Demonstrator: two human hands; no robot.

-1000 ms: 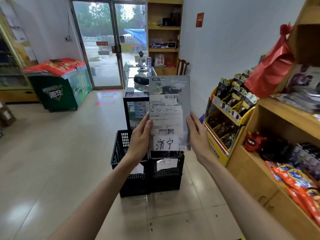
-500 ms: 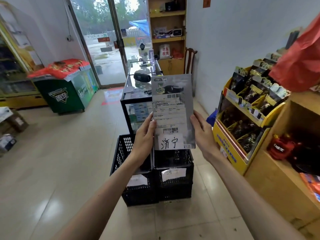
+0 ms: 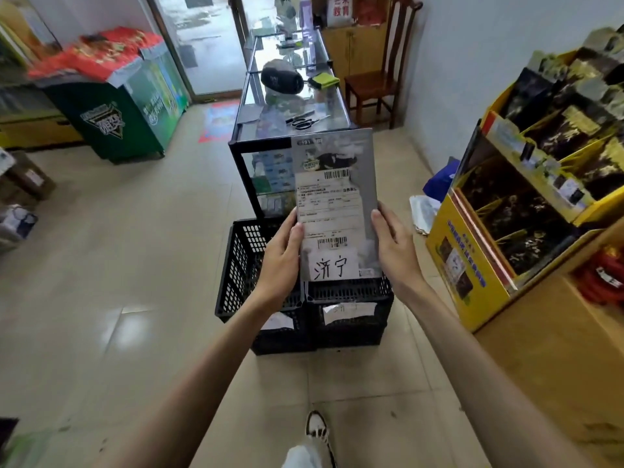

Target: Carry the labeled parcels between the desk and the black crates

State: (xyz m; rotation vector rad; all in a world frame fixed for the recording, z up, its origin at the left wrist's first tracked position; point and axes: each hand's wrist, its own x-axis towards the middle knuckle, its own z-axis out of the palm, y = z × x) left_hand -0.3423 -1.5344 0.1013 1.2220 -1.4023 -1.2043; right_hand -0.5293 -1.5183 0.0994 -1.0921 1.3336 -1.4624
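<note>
1. Both hands grasp one grey parcel (image 3: 337,211) upright in front of me: my left hand (image 3: 280,261) pinches its left edge, my right hand (image 3: 395,248) its right edge.
2. Its shipping label faces me, with a white handwritten slip (image 3: 332,267) at the bottom.
3. Just below it stand two black crates side by side, the left crate (image 3: 236,265) and the right crate (image 3: 351,319), each with a paper tag in front; I cannot tell their contents.
4. Behind them is the glass counter (image 3: 293,106), with scissors (image 3: 302,121) on top.
</note>
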